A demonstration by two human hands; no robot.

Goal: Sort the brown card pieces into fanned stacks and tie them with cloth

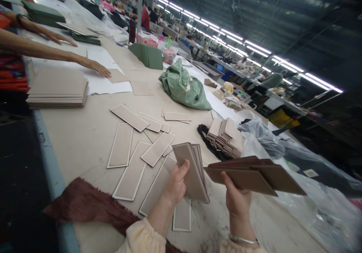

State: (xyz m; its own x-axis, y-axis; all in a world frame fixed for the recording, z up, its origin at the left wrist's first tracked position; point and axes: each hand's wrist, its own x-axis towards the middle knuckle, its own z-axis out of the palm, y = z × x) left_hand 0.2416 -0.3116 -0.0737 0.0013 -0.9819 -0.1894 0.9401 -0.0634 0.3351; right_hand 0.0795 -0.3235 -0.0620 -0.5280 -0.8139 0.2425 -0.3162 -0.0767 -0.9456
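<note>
My left hand grips a small stack of beige rectangular panels with dark edges, thumb across the front one. To its right, my right hand is closed on a thicker fanned stack of brown-beige panels, held nearly level above the table. The two stacks are close together at their near ends. Beneath and left of my hands, several loose beige panels with pale borders lie scattered and overlapping on the table. My fingers behind both stacks are hidden.
A dark red cloth lies at the near left edge. Ahead sit a green sack, a pile of bundled beige pieces and a black cord. Clear plastic covers the right. At left, a co-worker's hands reach beside stacked sheets.
</note>
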